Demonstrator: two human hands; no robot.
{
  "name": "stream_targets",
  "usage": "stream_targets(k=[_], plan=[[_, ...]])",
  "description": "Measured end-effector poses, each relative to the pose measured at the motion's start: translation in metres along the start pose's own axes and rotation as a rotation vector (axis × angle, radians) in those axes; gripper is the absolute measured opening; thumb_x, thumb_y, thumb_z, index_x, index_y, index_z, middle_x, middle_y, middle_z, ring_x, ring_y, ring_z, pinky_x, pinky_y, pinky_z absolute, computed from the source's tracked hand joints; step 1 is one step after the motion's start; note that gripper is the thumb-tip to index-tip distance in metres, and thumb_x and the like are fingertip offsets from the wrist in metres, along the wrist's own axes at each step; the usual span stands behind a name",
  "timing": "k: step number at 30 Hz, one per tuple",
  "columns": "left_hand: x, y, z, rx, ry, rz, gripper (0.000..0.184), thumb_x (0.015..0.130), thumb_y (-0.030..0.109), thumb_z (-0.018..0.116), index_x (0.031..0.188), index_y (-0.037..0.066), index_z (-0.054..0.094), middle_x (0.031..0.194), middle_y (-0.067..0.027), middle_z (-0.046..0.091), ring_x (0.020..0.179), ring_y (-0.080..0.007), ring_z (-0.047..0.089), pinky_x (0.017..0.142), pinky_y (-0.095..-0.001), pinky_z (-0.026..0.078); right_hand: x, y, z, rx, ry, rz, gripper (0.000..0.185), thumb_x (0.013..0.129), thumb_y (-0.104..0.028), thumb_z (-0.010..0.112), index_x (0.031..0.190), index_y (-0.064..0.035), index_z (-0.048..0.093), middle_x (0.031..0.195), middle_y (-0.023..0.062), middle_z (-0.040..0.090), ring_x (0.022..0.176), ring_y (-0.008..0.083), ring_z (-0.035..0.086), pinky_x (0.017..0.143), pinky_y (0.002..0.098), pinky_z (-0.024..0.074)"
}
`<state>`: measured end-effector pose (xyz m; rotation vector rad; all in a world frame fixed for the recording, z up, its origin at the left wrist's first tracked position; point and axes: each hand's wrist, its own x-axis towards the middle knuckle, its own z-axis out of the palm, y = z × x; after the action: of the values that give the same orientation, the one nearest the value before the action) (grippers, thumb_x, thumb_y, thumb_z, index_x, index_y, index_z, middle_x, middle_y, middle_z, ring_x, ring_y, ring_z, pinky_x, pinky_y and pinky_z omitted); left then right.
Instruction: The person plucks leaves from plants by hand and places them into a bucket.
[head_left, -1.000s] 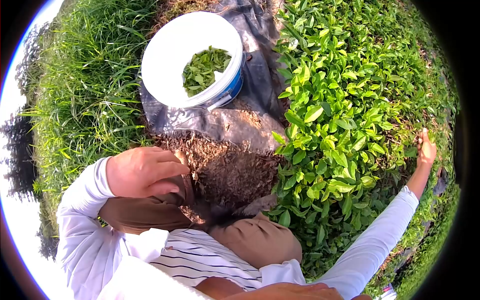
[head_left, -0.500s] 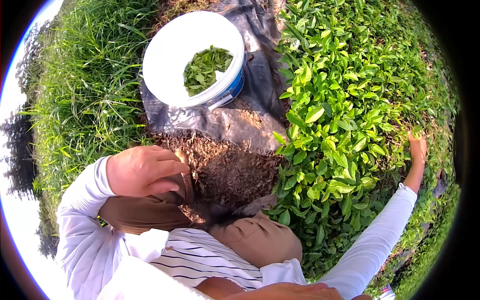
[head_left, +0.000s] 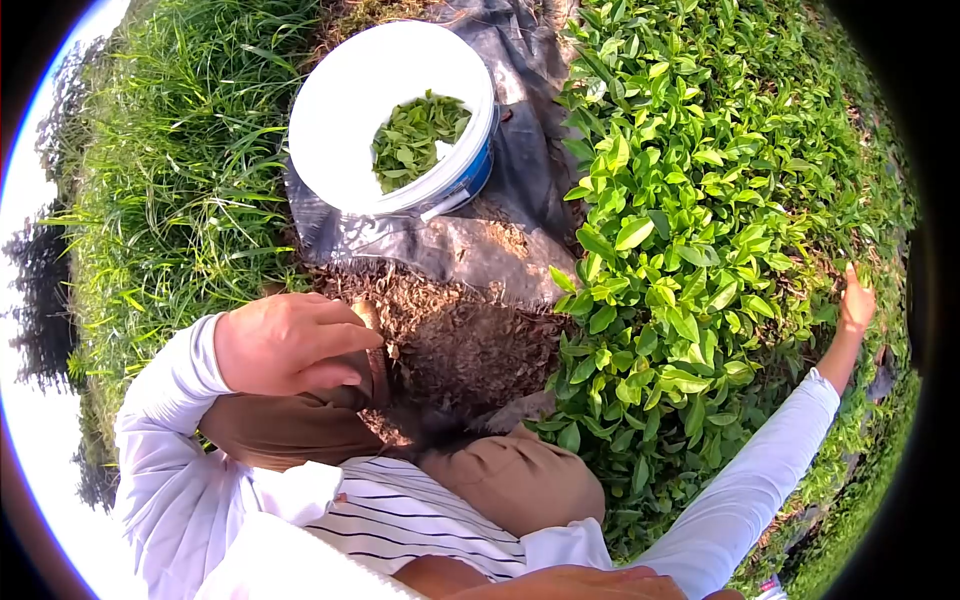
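My left hand is above my bent knee, its fingers loosely bent and a little apart, with nothing visible in them. Far out to the right, my right hand is among the outer leaves of the leafy green bushes. Its fingers look drawn together with one pointing up; whatever they hold, if anything, is too small to make out. A white bucket with a blue label stands tilted ahead of me. Picked green leaves and a small white piece lie inside it.
Black ground sheeting lies beneath and beside the bucket. Tall grass borders the left side. Brown dry litter covers the ground between my knees and the sheeting. The bushes fill the right side.
My right hand has moved outward to the right and slightly down, away from the green shoot at its fingertips. My left hand has stayed about where it was.
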<state>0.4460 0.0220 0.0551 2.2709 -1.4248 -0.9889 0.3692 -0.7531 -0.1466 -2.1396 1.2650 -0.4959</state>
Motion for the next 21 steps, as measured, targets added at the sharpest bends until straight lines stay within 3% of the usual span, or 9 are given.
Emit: stream_targets(k=[3,7,10,14,15,18,21], plan=[[0.001,0.001,-0.001,0.003,-0.006,-0.002,0.038,0.081,0.021,0.065,0.111,0.001,0.055,0.093,-0.013,0.059,0.077,-0.0296,0.059,0.07,-0.0375,0.05,0.01,0.006,0.009,-0.514,-0.108,-0.118,0.054,0.082,-0.038,0.061,0.121,-0.0019,0.054,0.091,0.0122,0.067,0.083,0.027,0.061,0.08,0.0365,0.0458],[-0.001,0.0,0.0,0.009,0.004,0.005,0.038,0.081,0.021,0.065,0.112,0.001,0.054,0.093,-0.013,0.059,0.078,-0.0299,0.059,0.071,-0.0377,0.05,0.014,0.014,0.024,-0.887,0.207,-0.216,0.061,0.081,-0.055,0.056,0.129,-0.0174,0.052,0.102,0.0153,0.065,0.095,0.0331,0.061,0.084,0.0404,0.0453],[-0.002,0.0,-0.001,0.0,-0.018,-0.006,0.038,0.081,0.021,0.065,0.112,0.001,0.054,0.093,-0.0131,0.059,0.079,-0.0301,0.059,0.071,-0.0379,0.05,0.009,0.013,0.026,-0.737,0.107,-0.146,0.066,0.079,-0.061,0.055,0.129,-0.0178,0.052,0.107,0.0146,0.064,0.097,0.0312,0.06,0.086,0.0388,0.0452],[-0.005,-0.002,0.0,0.007,0.003,0.018,0.038,0.08,0.021,0.066,0.111,0.001,0.055,0.094,-0.0132,0.06,0.08,-0.0302,0.059,0.072,-0.0378,0.05,0.004,0.025,0.035,-0.602,0.289,-0.201,0.072,0.077,-0.063,0.056,0.131,-0.0148,0.05,0.098,0.0088,0.067,0.091,0.0263,0.062,0.087,0.0384,0.0442],[-0.006,-0.002,-0.001,0.003,0.011,0.027,0.038,0.08,0.02,0.066,0.111,0.001,0.055,0.094,-0.0132,0.06,0.08,-0.0302,0.06,0.072,-0.0378,0.05,0.003,0.024,0.035,-0.319,0.116,0.042,0.063,0.079,-0.05,0.064,0.121,-0.0044,0.056,0.084,0.0074,0.065,0.074,0.0194,0.059,0.069,0.0332,0.0483],[-0.01,-0.002,-0.003,0.011,0.024,0.033,0.038,0.079,0.02,0.066,0.111,0.001,0.056,0.095,-0.0133,0.06,0.081,-0.0297,0.06,0.072,-0.0376,0.05,-0.048,-0.047,0.036,0.678,0.096,0.153,0.039,0.081,-0.031,0.07,0.102,0.0006,0.061,0.075,0.006,0.059,0.059,0.0114,0.051,0.048,0.0233,0.04],[-0.009,0.004,-0.007,0.036,0.02,0.062,0.039,0.078,0.019,0.067,0.11,0.0,0.056,0.096,-0.0133,0.06,0.081,-0.029,0.06,0.073,-0.0372,0.049,-0.207,-0.215,0.064,0.936,-0.274,-0.157,0.019,0.085,-0.023,0.066,0.089,-0.005,0.061,0.067,-0.0008,0.054,0.053,0.0064,0.045,0.043,0.0216,0.0334]])
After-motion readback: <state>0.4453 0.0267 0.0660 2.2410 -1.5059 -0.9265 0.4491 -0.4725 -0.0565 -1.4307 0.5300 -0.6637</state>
